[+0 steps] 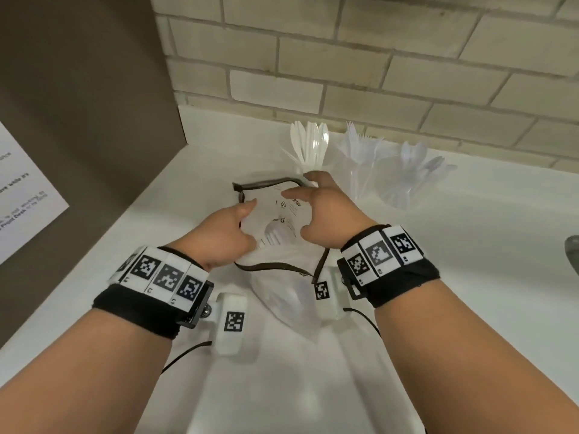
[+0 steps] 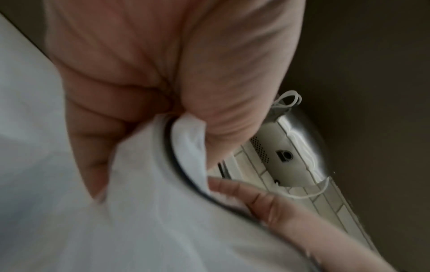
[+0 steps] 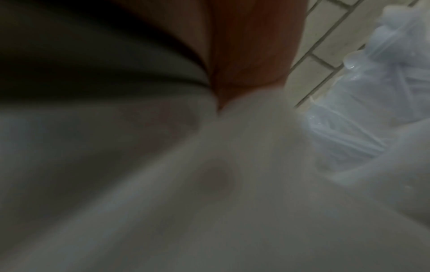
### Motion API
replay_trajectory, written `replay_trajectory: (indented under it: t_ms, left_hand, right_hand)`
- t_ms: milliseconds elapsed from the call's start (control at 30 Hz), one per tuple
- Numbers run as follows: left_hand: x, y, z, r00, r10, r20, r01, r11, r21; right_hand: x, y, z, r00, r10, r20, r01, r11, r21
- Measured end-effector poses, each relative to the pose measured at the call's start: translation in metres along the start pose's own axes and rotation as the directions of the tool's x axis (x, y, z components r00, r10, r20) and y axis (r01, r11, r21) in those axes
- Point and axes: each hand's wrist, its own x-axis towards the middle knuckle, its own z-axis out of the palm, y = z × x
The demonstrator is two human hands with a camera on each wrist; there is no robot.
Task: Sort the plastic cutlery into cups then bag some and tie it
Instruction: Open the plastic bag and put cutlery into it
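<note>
A white drawstring bag [image 1: 283,214] with a dark cord lies on the white counter [image 1: 454,277] between my hands, with white cutlery [image 1: 275,236] showing inside. My left hand [image 1: 247,216] pinches the bag's left rim and cord, seen close up in the left wrist view [image 2: 184,117]. My right hand [image 1: 302,189] curls over the bag's far right rim, fingers spread and hooked on the cord. Behind stand three clear cups: white knives [image 1: 308,145], clear forks [image 1: 360,158] and clear spoons [image 1: 410,173]. The right wrist view is blurred bag fabric [image 3: 232,202].
A brick wall [image 1: 376,57] backs the counter. A brown panel [image 1: 78,104] with a paper sign [image 1: 25,189] closes the left side. A grey object [image 1: 572,247] pokes in at the right edge. Cables hang from my wrist cameras.
</note>
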Motion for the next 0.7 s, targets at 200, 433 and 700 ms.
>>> replay_trajectory:
  t_ms: [200,433,700]
  left_hand:
    - [-0.004,0.001,-0.001,0.984,0.050,0.171,-0.088,0.972,0.219]
    - [0.022,0.006,-0.014,0.977,0.206,-0.045,-0.147,0.818,0.556]
    - [0.002,0.025,-0.012,0.952,0.243,0.186,-0.306,0.786,0.537]
  right_hand:
    - [-0.011,-0.015,0.002,0.989,0.070,0.133,-0.038,0.972,-0.230]
    - [-0.020,-0.023,0.000,0.954,0.170,0.246,-0.038,0.886,-0.463]
    - [0.003,-0.025,0.001,0.936,-0.092,0.340,0.210,0.921,-0.329]
